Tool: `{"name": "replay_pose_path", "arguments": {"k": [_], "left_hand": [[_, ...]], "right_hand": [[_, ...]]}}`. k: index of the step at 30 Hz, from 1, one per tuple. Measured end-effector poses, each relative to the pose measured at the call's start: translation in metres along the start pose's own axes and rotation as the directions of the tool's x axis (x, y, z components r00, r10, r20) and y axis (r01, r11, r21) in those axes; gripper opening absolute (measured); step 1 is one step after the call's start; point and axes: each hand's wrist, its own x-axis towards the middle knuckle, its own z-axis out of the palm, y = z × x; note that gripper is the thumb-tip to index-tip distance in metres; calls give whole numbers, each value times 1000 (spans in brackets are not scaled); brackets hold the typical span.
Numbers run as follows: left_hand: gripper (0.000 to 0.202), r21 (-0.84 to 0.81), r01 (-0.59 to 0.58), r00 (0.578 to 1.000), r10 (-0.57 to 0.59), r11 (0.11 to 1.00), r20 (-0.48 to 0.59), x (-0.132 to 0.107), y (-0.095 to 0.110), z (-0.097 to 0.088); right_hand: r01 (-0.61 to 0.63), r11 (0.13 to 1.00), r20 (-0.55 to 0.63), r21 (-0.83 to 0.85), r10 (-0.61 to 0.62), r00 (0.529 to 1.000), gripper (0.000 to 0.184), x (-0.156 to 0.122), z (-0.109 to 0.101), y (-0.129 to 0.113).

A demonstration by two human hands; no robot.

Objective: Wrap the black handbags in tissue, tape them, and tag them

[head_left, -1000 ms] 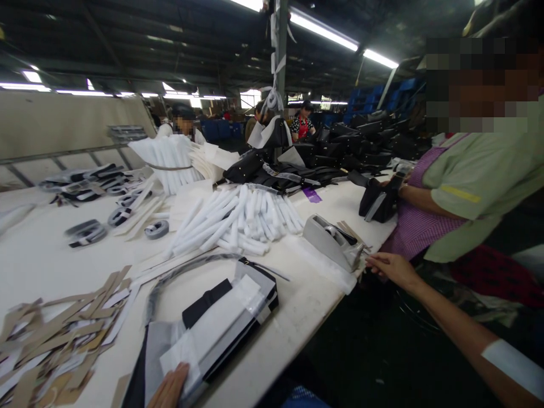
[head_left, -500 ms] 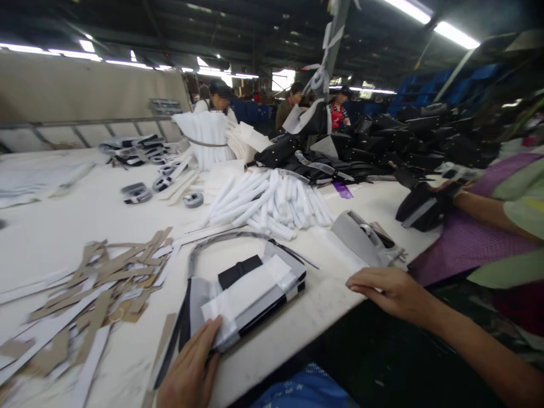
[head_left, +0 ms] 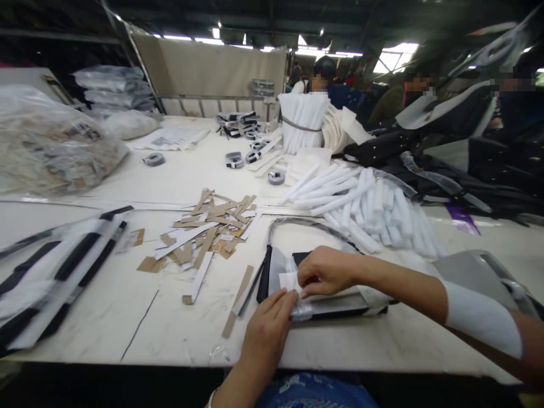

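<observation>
A handbag point(head_left: 372, 306), black-edged and lined with grey sheet, lies flat near the table's front edge. Its handle point(head_left: 314, 224) is wrapped in a clear covering and arches away from me. White wrapping point(head_left: 288, 280) lies across the bag. My left hand point(head_left: 270, 320) rests on the wrapping's near left part, fingers stretched out flat. Just beside those fingertips, my right hand point(head_left: 327, 272) is closed with bent fingers at the wrapping; what its fingertips grip is hidden. A white patch point(head_left: 480, 317) shows over my right forearm; I cannot tell its material.
Brown and white strips point(head_left: 208, 232) lie scattered left of the bag. Behind it are piled white foam rolls point(head_left: 382, 209). Wrapped black bags point(head_left: 63, 272) lie far left; a grey piece point(head_left: 471, 277) is at right. Black bags point(head_left: 463, 175) are heaped behind, near other people.
The view has turned left. My right hand has moved from beside the grey piece onto the bag, next to my left hand. My left hand stays at the bag's left end.
</observation>
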Motion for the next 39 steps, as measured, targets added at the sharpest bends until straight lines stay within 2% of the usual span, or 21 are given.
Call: {"name": "replay_pose_path", "arguments": {"k": [5,9,13,16,19,21,23,25,34,36,39], "left_hand": [[49,-30,41,998,-42,999,-45,-2,2,3],[45,-47,65,994,-69,997,-82,-2,1,4],[37,-39,-3,994,-1,999,-113,0,-1,5],[30,-52,-42,992,35,998,-121,-1,-2,7],[25,-53,-15,989,7,998,-147,0,-2,6],[23,-53,-1,994,-5,999,-107,4,-1,3],[23,-84,1,1000,-2,997,-15,8,0,-2],[27,-134,8,999,-2,991,48,11,1,-6],[53,-203,93,996,-89,975,30,4,1,3],[55,-204,100,995,-97,974,25,3,2,4],[58,-196,102,995,-103,975,8,3,3,5]], "right_hand": [[29,994,266,-106,0,964,15,41,-3,25],[26,988,370,-150,32,928,15,57,-9,26],[35,972,437,-234,73,897,17,71,-10,19],[46,952,463,-303,105,880,17,80,-9,14],[57,937,481,-344,124,868,19,85,-8,10],[60,932,489,-358,132,862,20,86,-8,9],[56,927,492,-371,145,859,20,86,-10,8],[43,923,491,-382,163,856,21,87,-11,7],[-12,932,564,-363,230,793,32,103,-5,16],[-11,930,555,-367,229,800,34,104,-4,21],[-55,907,426,-417,249,870,47,100,-5,35]]}}
